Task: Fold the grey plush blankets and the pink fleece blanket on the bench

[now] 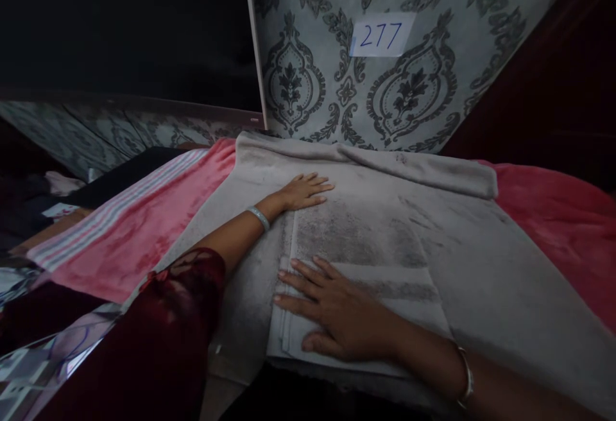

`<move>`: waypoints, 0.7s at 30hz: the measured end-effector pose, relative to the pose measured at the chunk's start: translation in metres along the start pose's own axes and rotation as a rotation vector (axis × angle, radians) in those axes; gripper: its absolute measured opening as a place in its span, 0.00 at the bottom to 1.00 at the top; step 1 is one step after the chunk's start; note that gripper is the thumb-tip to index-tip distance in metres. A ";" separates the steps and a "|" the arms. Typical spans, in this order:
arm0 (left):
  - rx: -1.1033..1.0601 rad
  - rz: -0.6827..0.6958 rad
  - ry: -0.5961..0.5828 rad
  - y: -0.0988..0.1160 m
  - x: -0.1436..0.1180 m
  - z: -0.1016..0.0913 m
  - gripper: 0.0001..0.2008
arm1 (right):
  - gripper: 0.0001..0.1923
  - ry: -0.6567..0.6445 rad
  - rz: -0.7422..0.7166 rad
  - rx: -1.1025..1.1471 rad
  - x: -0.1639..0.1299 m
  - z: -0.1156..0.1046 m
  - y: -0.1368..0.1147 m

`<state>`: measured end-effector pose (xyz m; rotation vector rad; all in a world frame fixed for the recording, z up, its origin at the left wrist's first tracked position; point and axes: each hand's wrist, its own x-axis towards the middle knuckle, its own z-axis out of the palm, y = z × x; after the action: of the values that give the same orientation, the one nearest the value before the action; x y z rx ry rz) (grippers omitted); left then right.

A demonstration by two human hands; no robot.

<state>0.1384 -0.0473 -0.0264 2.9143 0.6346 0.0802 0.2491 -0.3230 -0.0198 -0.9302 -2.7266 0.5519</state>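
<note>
A grey folded towel [360, 235] lies on a larger grey plush blanket [481, 260] spread over a surface. My left hand [307, 191] rests flat at the towel's far left corner, fingers stretched toward the right. Nearer to me, my right hand [334, 312] presses flat on the towel's front left part, its fingers spread and pointing left. Neither hand grips anything. The blanket's far edge is rolled or folded over along the wall. Stacked layers show at the towel's left edge.
Under the grey blanket, a pink cloth [139, 222] with striped border sticks out left, and red-pink fabric [553, 215] right. A large dark screen [125, 29] stands behind on the left. A paper marked 277 [382, 34] is on the patterned wall [312, 81].
</note>
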 end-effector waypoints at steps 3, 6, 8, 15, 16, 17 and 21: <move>0.026 -0.021 -0.009 -0.005 0.005 -0.001 0.30 | 0.34 0.011 0.000 -0.016 0.000 0.000 0.000; 0.054 -0.061 0.010 -0.003 0.005 -0.001 0.29 | 0.34 0.015 0.005 -0.030 0.000 -0.001 0.000; 0.093 -0.118 0.037 0.002 0.002 -0.004 0.30 | 0.34 0.009 0.005 -0.042 0.001 -0.001 -0.001; 0.176 -0.251 0.231 0.054 -0.036 -0.018 0.27 | 0.32 0.094 0.048 -0.046 -0.005 -0.004 -0.008; 0.148 -0.216 0.226 0.065 -0.045 -0.017 0.27 | 0.28 0.157 0.072 -0.036 -0.009 -0.007 -0.006; 0.122 -0.177 0.213 0.076 -0.054 -0.014 0.27 | 0.24 0.232 0.105 -0.030 -0.013 -0.010 -0.003; 0.065 -0.026 0.155 0.112 -0.089 0.007 0.32 | 0.23 0.449 0.335 -0.124 -0.033 -0.022 0.026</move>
<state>0.1044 -0.1862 -0.0162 2.9821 0.7109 0.2906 0.2958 -0.3180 -0.0135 -1.3672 -2.2356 0.1917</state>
